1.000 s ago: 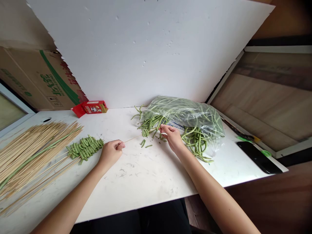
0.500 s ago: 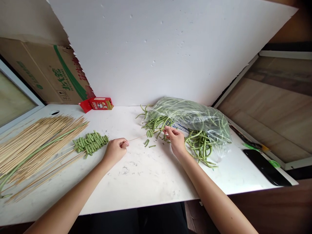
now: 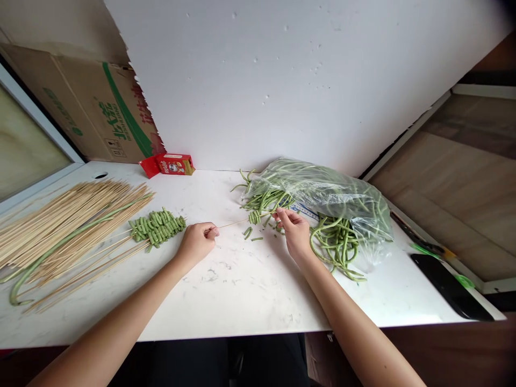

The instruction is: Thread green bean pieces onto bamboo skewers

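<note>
My left hand [image 3: 197,241] is closed round the lower part of a thin bamboo skewer [image 3: 234,224], which points right across the table. Near its far end sits a small row of green bean folds [image 3: 255,217]. My right hand [image 3: 296,231] pinches a long bean by the skewer's tip; the fingers partly hide the tip. Short bean pieces [image 3: 248,233] lie just below the skewer. Left of my left hand rest several skewers packed with green bean [image 3: 157,228]. Uncut long beans [image 3: 334,244] spill out beside my right hand.
A clear plastic bag [image 3: 322,180] of long beans lies at the back right. Many bare skewers [image 3: 84,209] with one long bean across them cover the left side. A red packet [image 3: 177,164] stands by the white back panel [image 3: 258,80]. A black phone [image 3: 447,285] lies far right.
The whole view has shifted slightly, so the table's things appear farther right. Both hands keep their grip, and the skewer with its bean folds looks much the same.
</note>
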`<state>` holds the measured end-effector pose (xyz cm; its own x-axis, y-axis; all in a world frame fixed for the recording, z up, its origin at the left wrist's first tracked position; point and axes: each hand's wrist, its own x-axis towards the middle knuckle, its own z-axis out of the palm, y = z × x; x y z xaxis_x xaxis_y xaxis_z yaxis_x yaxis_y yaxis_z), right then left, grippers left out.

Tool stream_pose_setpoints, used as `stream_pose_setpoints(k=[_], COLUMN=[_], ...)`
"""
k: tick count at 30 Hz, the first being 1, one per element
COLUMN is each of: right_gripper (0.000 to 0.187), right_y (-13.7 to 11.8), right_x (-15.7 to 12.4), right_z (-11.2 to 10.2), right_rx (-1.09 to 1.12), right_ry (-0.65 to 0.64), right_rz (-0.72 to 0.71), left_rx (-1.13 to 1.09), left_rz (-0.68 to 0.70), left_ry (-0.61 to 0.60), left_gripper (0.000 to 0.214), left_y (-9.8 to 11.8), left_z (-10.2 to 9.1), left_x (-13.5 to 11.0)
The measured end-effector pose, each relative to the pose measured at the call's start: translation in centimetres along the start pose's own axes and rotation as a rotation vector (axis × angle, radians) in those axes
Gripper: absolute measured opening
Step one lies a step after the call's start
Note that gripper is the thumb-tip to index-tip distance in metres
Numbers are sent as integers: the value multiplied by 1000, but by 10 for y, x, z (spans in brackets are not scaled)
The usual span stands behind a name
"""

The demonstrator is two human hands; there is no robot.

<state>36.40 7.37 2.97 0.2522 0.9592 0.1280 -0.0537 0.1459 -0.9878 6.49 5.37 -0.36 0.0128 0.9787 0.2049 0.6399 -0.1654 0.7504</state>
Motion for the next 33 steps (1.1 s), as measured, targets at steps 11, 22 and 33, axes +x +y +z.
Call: stream_pose_setpoints(k=[11, 22, 33], right_gripper=[44, 44, 33], right_y=[6, 2, -9], right_x=[-8, -8, 0], right_z=[12, 14, -12], right_rx=[-90, -113, -712], right_ry=[-84, -121, -699], right_rz=[15, -1, -364], left_rx=[15, -116, -129], left_rz=[19, 13, -15], left_ry=[15, 15, 56], left_gripper=[25, 23, 24], left_y=[5, 6, 2], left_z=[2, 7, -2], left_x=[-2, -2, 5])
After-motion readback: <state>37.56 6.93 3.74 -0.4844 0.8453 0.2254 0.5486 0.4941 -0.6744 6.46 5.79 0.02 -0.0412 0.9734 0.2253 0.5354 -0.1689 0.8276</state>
